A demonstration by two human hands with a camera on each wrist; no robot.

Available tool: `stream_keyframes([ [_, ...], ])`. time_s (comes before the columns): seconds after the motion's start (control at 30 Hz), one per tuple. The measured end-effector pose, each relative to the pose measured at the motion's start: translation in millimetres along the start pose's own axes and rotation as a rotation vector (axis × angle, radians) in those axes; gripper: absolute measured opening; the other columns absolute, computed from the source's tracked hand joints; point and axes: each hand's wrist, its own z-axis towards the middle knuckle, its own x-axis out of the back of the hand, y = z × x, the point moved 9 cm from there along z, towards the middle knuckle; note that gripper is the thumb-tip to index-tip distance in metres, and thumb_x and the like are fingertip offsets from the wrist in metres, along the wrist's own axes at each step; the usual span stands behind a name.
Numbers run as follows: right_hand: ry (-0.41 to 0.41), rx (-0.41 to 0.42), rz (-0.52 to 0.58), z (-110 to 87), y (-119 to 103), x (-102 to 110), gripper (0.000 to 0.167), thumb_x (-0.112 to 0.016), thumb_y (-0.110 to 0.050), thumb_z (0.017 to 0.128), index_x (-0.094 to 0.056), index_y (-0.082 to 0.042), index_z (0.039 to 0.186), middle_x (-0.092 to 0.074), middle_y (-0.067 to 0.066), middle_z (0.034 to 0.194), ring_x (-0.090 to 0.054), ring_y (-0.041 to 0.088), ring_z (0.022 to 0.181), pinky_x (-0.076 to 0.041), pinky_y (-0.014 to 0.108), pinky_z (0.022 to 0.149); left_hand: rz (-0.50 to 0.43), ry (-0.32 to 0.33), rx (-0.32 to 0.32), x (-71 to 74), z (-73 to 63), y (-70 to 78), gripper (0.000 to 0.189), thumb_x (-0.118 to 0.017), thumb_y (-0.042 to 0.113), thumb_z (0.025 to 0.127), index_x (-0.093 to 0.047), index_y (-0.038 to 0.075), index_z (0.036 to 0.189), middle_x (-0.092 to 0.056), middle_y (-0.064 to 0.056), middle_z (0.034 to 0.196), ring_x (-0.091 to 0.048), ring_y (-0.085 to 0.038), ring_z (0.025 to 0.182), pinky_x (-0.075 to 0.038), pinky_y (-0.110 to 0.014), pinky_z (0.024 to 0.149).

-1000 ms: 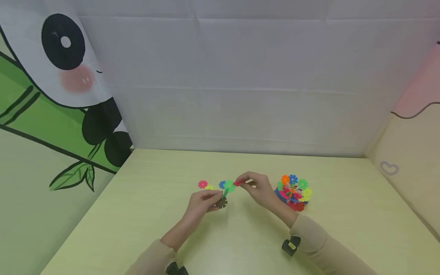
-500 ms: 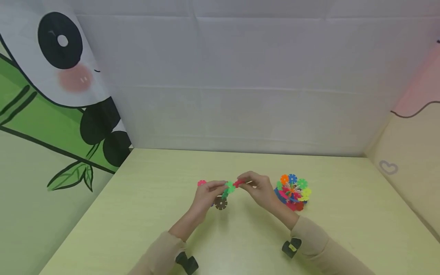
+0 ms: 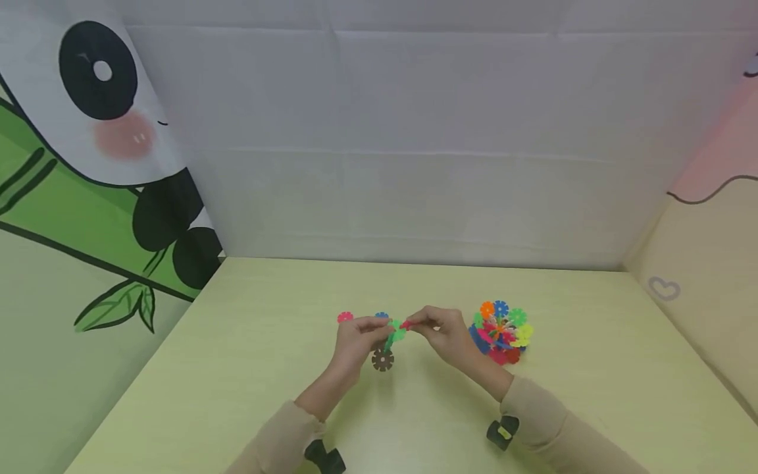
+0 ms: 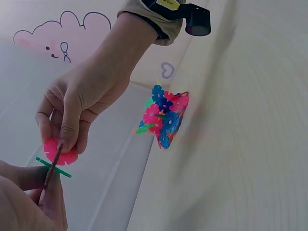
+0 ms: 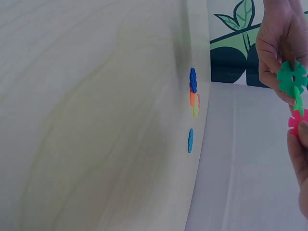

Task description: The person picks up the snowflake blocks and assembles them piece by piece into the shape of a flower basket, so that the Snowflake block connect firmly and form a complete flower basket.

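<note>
My left hand [image 3: 351,345] pinches a small chain of notched snowflake discs between thumb and fingers. In that chain a green disc [image 3: 397,330] is at the top, a second green disc [image 5: 287,79] joins it, and a brown disc [image 3: 383,360] hangs below. Facing it, my right hand [image 3: 445,334] pinches a pink snowflake disc [image 4: 55,150] with thumb and fingertips. The pink disc meets the edge of a green disc [image 4: 63,172], as the left wrist view shows. Both hands are raised over the table; the left fingers partly hide the chain.
Right of the hands stands a heap of multicoloured snowflake discs [image 3: 503,336]. Loose discs lie behind the left hand, among them a pink one [image 3: 345,317], a dark blue one [image 5: 193,80] and a light blue one [image 5: 190,140]. A white wall [image 3: 414,210] closes the table's back.
My left hand has shifted its hold from the brown disc's side up to the green discs, moving slightly right. The brown disc now shows whole. The right hand, still pinching the pink disc, has dipped slightly.
</note>
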Motion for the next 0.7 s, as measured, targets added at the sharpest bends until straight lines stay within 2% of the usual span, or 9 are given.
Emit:
stream_keyframes([
  [0.1,-0.018,0.019,-0.011,-0.1,-3,-3,0.012,-0.064,0.018,0.071,-0.065,0.009,0.08,-0.067,0.019,0.076,-0.065,0.028,0.067,-0.055,0.029,0.06,-0.015,-0.009,0.006,1.2,-1.5,-4.2,0.025,-0.066,0.006,0.081,-0.064,-0.009,0.099,-0.068,-0.014,0.089,-0.064,-0.01,0.071,-0.053,-0.025,0.07],
  [0.17,-0.043,-0.009,-0.013,1.5,-2,-7,0.012,-0.063,0.016,0.073,-0.065,0.008,0.082,-0.067,0.018,0.078,-0.065,0.027,0.069,-0.055,0.03,0.062,-0.01,-0.019,0.013,3.7,-1.3,-7.5,0.024,-0.065,0.007,0.082,-0.063,-0.009,0.1,-0.068,-0.013,0.09,-0.065,-0.012,0.072,-0.053,-0.026,0.071],
  [0.3,-0.111,-0.176,0.053,4.4,14,-16,0.013,-0.064,0.009,0.077,-0.065,0.006,0.091,-0.066,0.018,0.089,-0.064,0.029,0.082,-0.055,0.033,0.068,0.027,-0.027,0.038,15.3,2.2,-14.4,0.025,-0.064,0.01,0.083,-0.062,-0.006,0.101,-0.069,-0.012,0.091,-0.066,-0.017,0.078,-0.053,-0.029,0.074],
  [0.4,-0.148,-0.332,0.137,3.4,40,-24,0.021,-0.064,0.002,0.08,-0.063,0.006,0.101,-0.063,0.021,0.102,-0.059,0.033,0.094,-0.053,0.034,0.074,0.048,0.021,0.074,33.6,4.6,-18.9,0.025,-0.064,0.012,0.082,-0.061,-0.003,0.102,-0.068,-0.01,0.091,-0.065,-0.021,0.081,-0.053,-0.031,0.075],
  [0.53,-0.179,-0.491,0.162,1.3,86,-36,0.033,-0.063,-0.006,0.083,-0.057,0.005,0.114,-0.058,0.023,0.111,-0.058,0.033,0.097,-0.052,0.031,0.075,0.084,0.106,0.108,60.4,4.5,-22.8,0.026,-0.064,0.014,0.083,-0.061,-0.002,0.103,-0.066,-0.007,0.093,-0.064,-0.023,0.085,-0.052,-0.033,0.076],
  [0.7,-0.19,-0.703,0.161,-2.9,143,-55,0.041,-0.064,-0.006,0.083,-0.053,0.004,0.121,-0.055,0.022,0.109,-0.059,0.026,0.091,-0.053,0.032,0.073,0.146,0.101,0.116,73.2,-0.5,-24.9,0.027,-0.063,0.013,0.083,-0.06,-0.004,0.104,-0.066,-0.011,0.094,-0.064,-0.022,0.084,-0.053,-0.034,0.075],
])
